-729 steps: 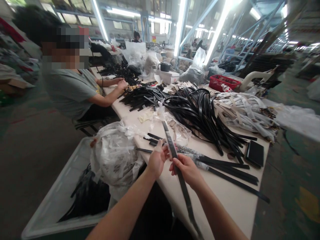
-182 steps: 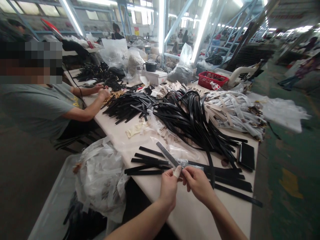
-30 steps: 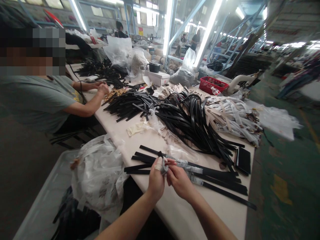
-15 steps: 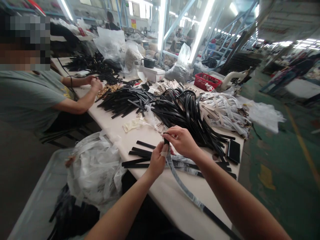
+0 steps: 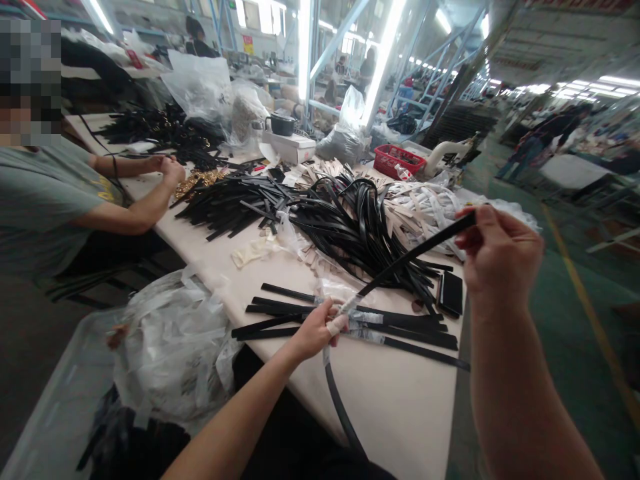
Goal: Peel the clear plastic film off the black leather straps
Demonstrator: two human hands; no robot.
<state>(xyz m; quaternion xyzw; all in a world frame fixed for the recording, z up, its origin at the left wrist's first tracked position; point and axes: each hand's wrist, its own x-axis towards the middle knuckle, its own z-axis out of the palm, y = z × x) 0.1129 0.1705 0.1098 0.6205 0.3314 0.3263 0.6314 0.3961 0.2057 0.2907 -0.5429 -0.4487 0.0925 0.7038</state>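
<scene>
Raised at the right, my right hand (image 5: 500, 257) pinches one end of a black strap (image 5: 415, 255). The strap slants down to my left hand (image 5: 320, 329), which is closed around it over the table, with pale wrapping on a finger. Clear plastic film bunches on the strap at my left fingers, and the strap's other end hangs down toward the table's front edge. Under and beside my left hand lie several black straps (image 5: 420, 341), partly wrapped in clear film. A large heap of long black straps (image 5: 345, 220) lies just beyond.
A phone (image 5: 451, 294) lies at the table's right edge. Farther back are a red basket (image 5: 397, 161), a white box with a dark pot (image 5: 283, 124) and plastic bags. A co-worker (image 5: 55, 200) sits at the left. A plastic bag (image 5: 170, 347) fills a bin beside the table.
My right hand has pulled the strap's end far up and right, away from my left hand. The film has slid back toward my left fingers. The view has shifted slightly right.
</scene>
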